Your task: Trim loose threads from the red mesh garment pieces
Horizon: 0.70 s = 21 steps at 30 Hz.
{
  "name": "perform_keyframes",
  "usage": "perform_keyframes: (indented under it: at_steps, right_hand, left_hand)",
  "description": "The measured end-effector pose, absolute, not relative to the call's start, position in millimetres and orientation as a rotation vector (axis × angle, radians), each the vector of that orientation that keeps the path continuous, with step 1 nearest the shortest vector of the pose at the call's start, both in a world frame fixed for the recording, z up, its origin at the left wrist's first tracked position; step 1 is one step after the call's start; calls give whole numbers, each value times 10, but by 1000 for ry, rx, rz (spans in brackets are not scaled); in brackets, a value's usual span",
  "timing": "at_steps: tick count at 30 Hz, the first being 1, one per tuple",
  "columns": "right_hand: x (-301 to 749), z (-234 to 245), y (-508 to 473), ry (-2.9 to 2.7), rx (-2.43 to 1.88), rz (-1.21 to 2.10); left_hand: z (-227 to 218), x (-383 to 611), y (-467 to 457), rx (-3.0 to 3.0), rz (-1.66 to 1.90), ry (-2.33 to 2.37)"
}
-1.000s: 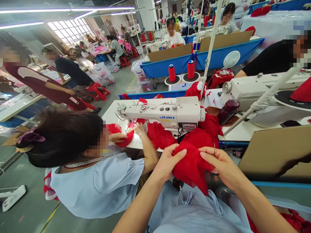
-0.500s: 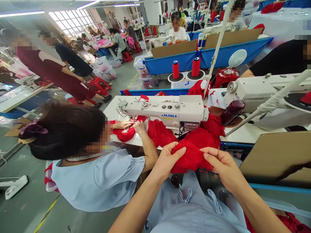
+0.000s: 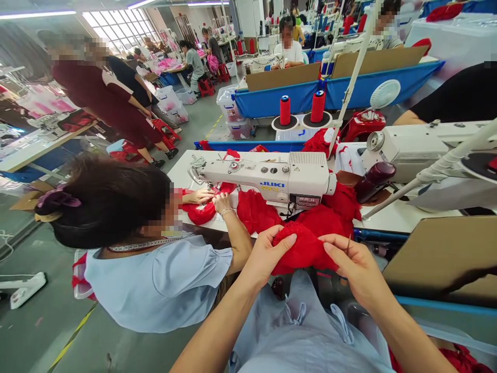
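Note:
A piece of red fabric (image 3: 301, 248) is stretched between my two hands, above my lap. My left hand (image 3: 269, 254) pinches its left side, thumb on top. On the other side my right hand (image 3: 351, 259) pinches the fabric's right edge between thumb and fingers. A thin, pointed tool (image 3: 349, 243) pokes up between the right hand's fingers; most of it is hidden, so its kind is unclear. Just beyond, more red fabric (image 3: 330, 223) is heaped on the table beside a white sewing machine (image 3: 260, 176).
To my left a seated co-worker in a light blue top (image 3: 155, 285) has both hands on red fabric at the needle. A cardboard panel (image 3: 442, 254) and a slanted white pole (image 3: 435, 171) stand at right. Red thread cones (image 3: 284, 110) stand behind the machine.
My hands keep the same hold on the red fabric, nearly unmoved. The view has shifted slightly. In the left background, the standing person in dark red has moved to the right.

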State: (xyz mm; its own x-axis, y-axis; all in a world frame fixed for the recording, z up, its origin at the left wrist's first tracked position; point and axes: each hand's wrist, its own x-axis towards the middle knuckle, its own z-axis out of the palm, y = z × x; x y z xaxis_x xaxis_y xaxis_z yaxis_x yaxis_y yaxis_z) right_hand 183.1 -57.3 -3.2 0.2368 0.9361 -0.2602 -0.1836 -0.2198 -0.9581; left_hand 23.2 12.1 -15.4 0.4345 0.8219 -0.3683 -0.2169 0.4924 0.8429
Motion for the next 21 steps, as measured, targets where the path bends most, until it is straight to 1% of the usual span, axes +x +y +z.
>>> perform_keyframes:
  at_steps: [6, 10, 13, 18, 21]
  right_hand:
    - [1829, -193, -639, -989, -1436, 878]
    - [1842, -244, -647, -1162, -1563, 743]
    - [1849, -208, -631, -1089, -1539, 795]
    - [1871, -182, -641, -850, -1473, 1006]
    - [1924, -234, -685, -793, -1496, 997]
  left_hand:
    - [-158, 219, 118, 864, 740, 881]
    - [-159, 213, 100, 885, 716, 856]
    - [-171, 213, 86, 854, 720, 865]
    - [-195, 243, 86, 796, 722, 850]
    - [-198, 274, 78, 736, 739, 866]
